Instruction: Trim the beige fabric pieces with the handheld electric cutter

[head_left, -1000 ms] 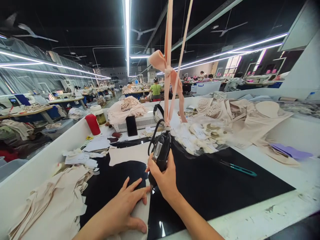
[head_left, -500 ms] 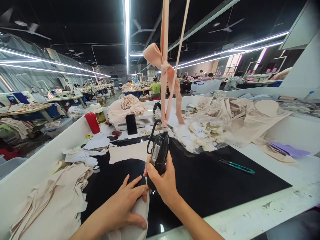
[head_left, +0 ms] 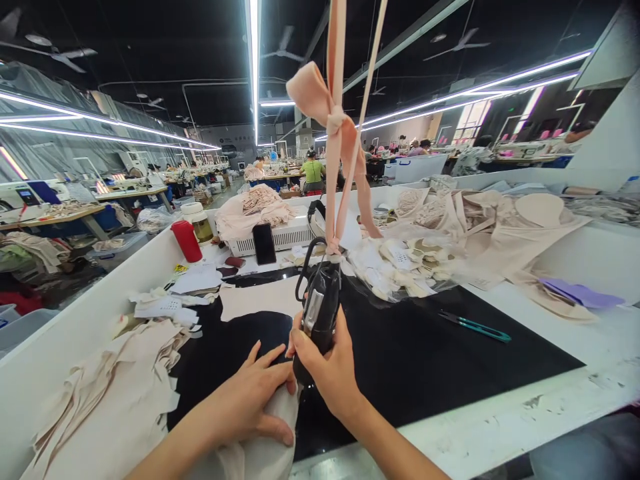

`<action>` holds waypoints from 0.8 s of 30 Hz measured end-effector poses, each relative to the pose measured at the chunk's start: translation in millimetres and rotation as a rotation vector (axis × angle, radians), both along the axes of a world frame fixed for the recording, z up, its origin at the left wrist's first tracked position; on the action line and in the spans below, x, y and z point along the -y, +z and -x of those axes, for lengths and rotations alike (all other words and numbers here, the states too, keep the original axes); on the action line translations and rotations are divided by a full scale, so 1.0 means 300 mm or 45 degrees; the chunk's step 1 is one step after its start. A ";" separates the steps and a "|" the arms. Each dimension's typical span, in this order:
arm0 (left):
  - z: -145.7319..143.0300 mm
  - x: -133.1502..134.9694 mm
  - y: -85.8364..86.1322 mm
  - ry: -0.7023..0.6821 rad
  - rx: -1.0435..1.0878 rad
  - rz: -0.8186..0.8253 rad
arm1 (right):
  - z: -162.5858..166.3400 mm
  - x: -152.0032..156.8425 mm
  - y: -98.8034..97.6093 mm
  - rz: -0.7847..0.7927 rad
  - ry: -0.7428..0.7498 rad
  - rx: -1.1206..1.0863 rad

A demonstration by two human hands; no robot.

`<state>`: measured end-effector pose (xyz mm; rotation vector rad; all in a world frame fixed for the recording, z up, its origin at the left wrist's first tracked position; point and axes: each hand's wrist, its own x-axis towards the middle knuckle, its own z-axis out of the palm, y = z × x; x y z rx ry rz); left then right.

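My right hand (head_left: 327, 370) grips a black hand-held electric tool (head_left: 320, 313) that hangs from pink fabric strips (head_left: 337, 140) tied overhead in a bow. Its lower end points down at a beige fabric piece (head_left: 263, 443) lying on the black work mat (head_left: 425, 360). My left hand (head_left: 250, 400) lies flat on that fabric, fingers spread, right beside the tool's tip. The fabric hangs partly over the table's near edge.
A heap of beige offcuts (head_left: 110, 393) lies left. A bag of small beige pieces (head_left: 405, 263) and more fabric (head_left: 500, 223) sit right. Teal snips (head_left: 475, 327) rest on the mat. A red bottle (head_left: 186, 241), a phone (head_left: 263, 243) and a white box (head_left: 285, 235) stand behind. People work at distant tables.
My left hand has drawn the beige fabric nearer to the table's front edge. The tool stays in my right hand, close to the same spot.
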<state>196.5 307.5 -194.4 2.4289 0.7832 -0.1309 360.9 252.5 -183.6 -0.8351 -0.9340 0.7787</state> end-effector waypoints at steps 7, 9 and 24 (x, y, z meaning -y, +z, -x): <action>-0.006 -0.001 0.007 -0.032 -0.003 -0.027 | 0.010 0.037 -0.012 -0.057 0.067 -0.098; -0.009 0.003 0.015 -0.030 -0.016 -0.019 | 0.016 0.042 -0.015 -0.055 0.069 -0.113; -0.011 -0.005 0.012 -0.053 -0.007 0.000 | 0.017 0.045 -0.024 -0.052 0.032 -0.058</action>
